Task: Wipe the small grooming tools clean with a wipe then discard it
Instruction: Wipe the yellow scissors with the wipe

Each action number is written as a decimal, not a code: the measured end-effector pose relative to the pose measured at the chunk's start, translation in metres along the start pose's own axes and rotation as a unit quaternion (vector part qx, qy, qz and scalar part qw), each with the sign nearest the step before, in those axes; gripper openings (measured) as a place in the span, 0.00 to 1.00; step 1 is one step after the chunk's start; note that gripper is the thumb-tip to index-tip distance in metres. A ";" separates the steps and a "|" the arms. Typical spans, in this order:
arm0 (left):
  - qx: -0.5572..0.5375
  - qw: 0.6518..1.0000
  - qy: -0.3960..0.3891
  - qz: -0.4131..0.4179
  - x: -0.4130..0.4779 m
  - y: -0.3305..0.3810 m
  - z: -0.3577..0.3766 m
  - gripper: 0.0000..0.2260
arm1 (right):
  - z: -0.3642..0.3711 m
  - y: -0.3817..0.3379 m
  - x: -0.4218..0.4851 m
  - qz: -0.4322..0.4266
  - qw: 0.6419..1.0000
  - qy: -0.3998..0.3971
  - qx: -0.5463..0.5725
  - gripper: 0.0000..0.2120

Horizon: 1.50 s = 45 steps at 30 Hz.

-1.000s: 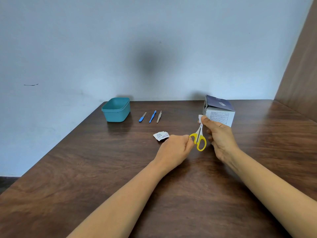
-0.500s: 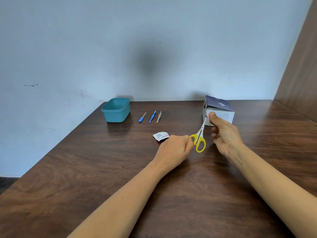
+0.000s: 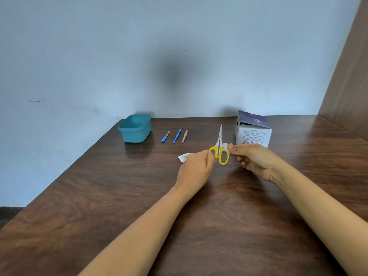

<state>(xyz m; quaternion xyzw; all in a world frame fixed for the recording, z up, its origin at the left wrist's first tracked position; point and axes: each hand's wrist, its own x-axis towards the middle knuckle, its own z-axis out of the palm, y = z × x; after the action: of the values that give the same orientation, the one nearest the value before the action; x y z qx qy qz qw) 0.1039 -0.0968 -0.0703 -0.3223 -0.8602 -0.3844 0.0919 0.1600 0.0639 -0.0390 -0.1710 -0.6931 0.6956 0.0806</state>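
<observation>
The left hand (image 3: 196,168) holds the scissors (image 3: 219,149) above the table (image 3: 219,208), its fingers curled round the left yellow loop. The blades are closed and point up and away, toward the wall (image 3: 179,36). The right hand (image 3: 253,159) pinches a small white wipe (image 3: 225,146) between thumb and forefinger. The wipe touches the scissors just above the right loop, at the base of the blades. The other fingers of that hand are curled loosely under it.

Just left of the left hand a torn white wrapper (image 3: 183,157) lies flat on the wood, partly hidden by the knuckles.

Further back three slim tools lie side by side in a row, apart from one another: a short blue tool (image 3: 165,136), a long blue tool (image 3: 177,135) and a grey metal tool (image 3: 184,136). Left of them, near the table's far left corner, stands a teal tub (image 3: 135,128) with its mouth open; what is inside cannot be seen. At the far right, behind the right hand, sits a white box (image 3: 253,134) with a dark top, its flap raised a little on the left side.
</observation>
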 end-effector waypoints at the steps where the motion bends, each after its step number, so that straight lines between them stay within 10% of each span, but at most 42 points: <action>1: 0.001 1.000 -0.003 0.000 0.000 -0.001 0.000 0.19 | -0.001 0.000 -0.001 -0.002 1.000 -0.008 -0.009 0.07; 45: 0.005 1.000 -0.007 0.016 0.000 0.002 -0.002 0.20 | -0.002 0.005 0.000 -0.014 0.994 -0.105 0.001 0.10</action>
<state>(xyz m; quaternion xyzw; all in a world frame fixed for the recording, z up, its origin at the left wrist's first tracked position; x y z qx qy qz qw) 0.1052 -0.0972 -0.0675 -0.3379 -0.8576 -0.3764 0.0937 0.1618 0.0653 -0.0443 -0.0870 -0.6991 0.7095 0.0173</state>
